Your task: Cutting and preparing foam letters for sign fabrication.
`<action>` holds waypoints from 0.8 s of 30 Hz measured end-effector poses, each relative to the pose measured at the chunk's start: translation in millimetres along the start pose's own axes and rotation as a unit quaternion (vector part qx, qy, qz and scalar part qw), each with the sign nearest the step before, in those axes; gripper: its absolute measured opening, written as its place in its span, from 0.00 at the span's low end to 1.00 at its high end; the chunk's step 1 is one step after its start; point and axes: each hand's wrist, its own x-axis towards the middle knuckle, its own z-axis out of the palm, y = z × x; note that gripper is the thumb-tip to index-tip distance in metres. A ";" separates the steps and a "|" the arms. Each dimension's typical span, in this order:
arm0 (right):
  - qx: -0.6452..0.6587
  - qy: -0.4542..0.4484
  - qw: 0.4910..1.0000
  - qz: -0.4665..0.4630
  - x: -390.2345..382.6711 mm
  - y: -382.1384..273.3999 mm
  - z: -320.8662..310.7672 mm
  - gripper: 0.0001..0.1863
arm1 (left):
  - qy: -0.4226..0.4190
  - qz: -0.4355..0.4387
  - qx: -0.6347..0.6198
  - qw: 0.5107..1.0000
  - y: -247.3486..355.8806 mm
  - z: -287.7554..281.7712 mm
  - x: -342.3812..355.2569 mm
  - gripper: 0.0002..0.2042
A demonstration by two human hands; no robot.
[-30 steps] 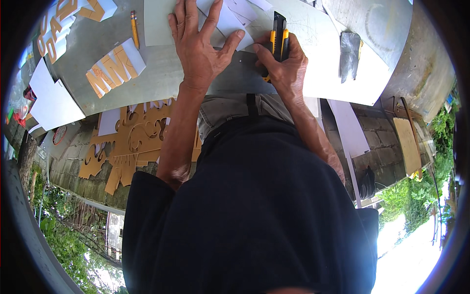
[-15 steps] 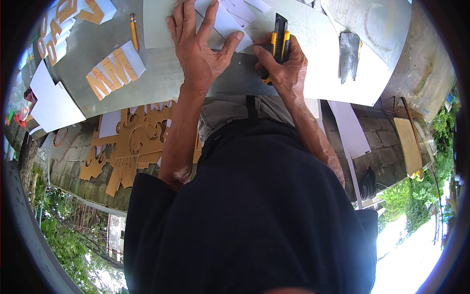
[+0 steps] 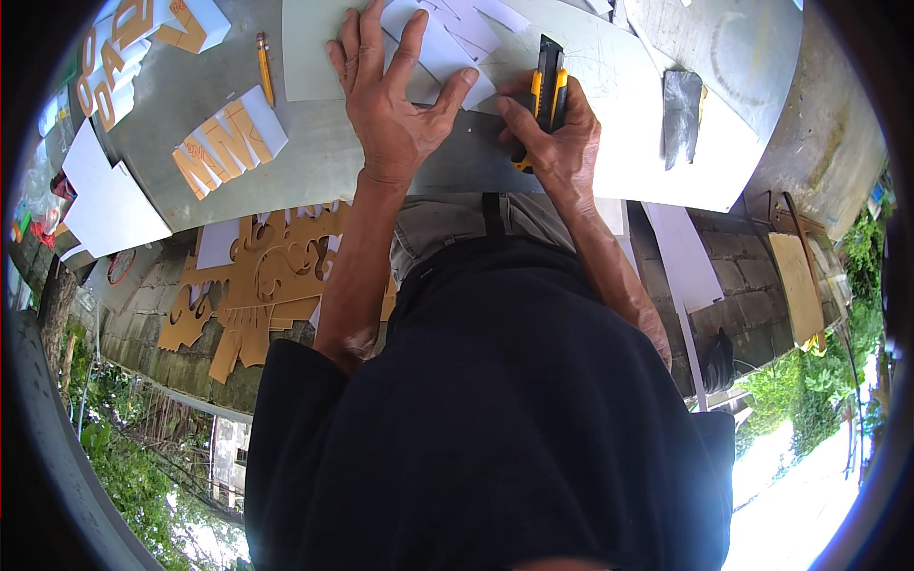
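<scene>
Fingers spread, my left hand [image 3: 395,128] rests flat on a white cut piece of sheet [image 3: 430,49] at the top middle of the view. Thin lines run across the pieces beside it. My right hand [image 3: 566,147] is wrapped round a black and yellow utility knife [image 3: 549,88], its black front end pointing away from me. The knife is a little right of the white piece, apart from it. Under both lies a pale flat board [image 3: 609,86] with scratch marks. Whether the blade is out, I cannot tell.
White block letters with brown faces [image 3: 228,143] and a yellow pencil [image 3: 265,68] lie on the grey table [image 3: 314,152] at left. A dark wrapped piece [image 3: 681,119] sits at right. Brown cut-out sheets [image 3: 276,266] and a white strip [image 3: 681,252] are below the table's near edge.
The view has shifted slightly, so everything sits a little lower and to the right. Both hands keep nearly the same pose, and the knife stays in the right one.
</scene>
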 end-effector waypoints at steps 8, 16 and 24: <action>-0.015 0.002 1.000 0.001 -0.3 -0.8 0.2 0.13 | -0.005 -0.001 -0.003 1.000 -0.5 0.0 0.1 0.32; -0.048 0.001 0.999 0.003 0.2 -2.0 -0.7 0.12 | -0.008 -0.003 0.011 1.000 1.2 0.4 0.7 0.29; -0.053 0.000 0.999 0.005 0.0 -2.5 -0.4 0.11 | -0.008 0.004 0.008 1.000 -2.1 1.8 -0.8 0.29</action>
